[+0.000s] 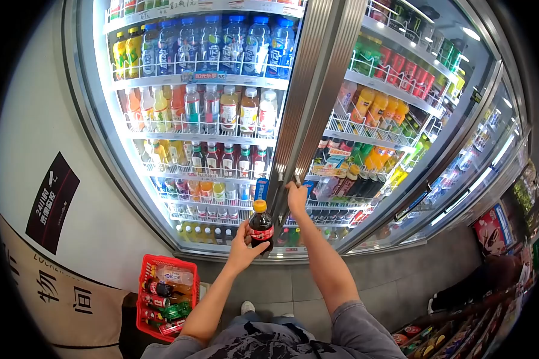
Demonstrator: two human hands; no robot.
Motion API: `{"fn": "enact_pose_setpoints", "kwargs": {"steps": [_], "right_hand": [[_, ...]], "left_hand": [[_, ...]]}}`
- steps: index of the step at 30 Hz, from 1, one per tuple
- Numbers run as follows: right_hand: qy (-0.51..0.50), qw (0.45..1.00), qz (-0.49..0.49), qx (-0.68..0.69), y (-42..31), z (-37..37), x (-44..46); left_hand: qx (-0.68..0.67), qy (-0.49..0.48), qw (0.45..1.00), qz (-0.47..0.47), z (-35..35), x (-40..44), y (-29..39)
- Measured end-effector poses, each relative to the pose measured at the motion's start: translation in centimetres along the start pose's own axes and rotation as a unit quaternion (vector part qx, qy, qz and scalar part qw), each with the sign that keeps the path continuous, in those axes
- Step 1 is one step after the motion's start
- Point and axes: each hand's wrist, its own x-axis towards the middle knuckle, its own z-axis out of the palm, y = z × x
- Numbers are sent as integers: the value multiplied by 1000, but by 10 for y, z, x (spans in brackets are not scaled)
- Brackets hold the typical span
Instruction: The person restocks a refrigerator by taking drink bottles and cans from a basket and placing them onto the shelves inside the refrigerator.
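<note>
My left hand (244, 250) is closed around a small cola bottle (261, 224) with dark liquid, a red label and a yellow cap. The bottle stands nearly upright in front of the fridge doors. Slightly higher and to the right, my right hand (296, 196) has its fingers curled on the handle of the right glass door (323, 78), by the metal frame. Behind the bottle, the left glass door (298, 72) shows shelves of bottled drinks.
On the floor at lower left stands a red basket (141, 299) holding several bottles and cans. More fridge doors (455, 179) run off to the right. A person's dark-clothed leg (473, 287) is at the right, near a low rack of packaged goods (455, 332).
</note>
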Motion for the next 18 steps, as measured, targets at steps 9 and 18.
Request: {"fn": "enact_pose_setpoints", "kwargs": {"steps": [9, 18], "right_hand": [[-31, 999, 21, 16, 18, -42, -56], [-4, 1000, 13, -24, -12, -127, -163]], "left_hand": [[-41, 19, 999, 1, 14, -7, -4], [-64, 4, 997, 41, 79, -63, 26]]}}
